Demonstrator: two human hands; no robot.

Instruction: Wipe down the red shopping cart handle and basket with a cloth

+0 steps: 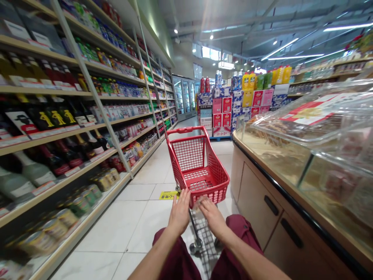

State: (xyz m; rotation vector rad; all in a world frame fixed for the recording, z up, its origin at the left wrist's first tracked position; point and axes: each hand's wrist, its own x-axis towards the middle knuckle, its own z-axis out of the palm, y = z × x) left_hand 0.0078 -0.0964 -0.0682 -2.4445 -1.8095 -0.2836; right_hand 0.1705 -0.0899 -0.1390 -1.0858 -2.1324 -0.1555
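A red plastic shopping cart (201, 175) stands directly ahead, its handle on the far side and its low end towards me. No goods show in its basket. My left hand (180, 212) is at the basket's near left corner, fingers stretched out and close together. Just below the near rim lies my right hand (211, 214), its fingers extended towards the basket wall. Both hands appear to touch or almost touch the basket; the exact contact of the fingertips is unclear. Under the hands are the cart's metal leg and a caster wheel (196, 245).
Shelves (122, 153) of bottles and cans line the left side. A wooden counter (259, 182) with clear plastic covers borders the right. Stacked drink cartons (223, 111) stand beyond the cart. A yellow floor sticker (168, 195) lies left of it on white tiles.
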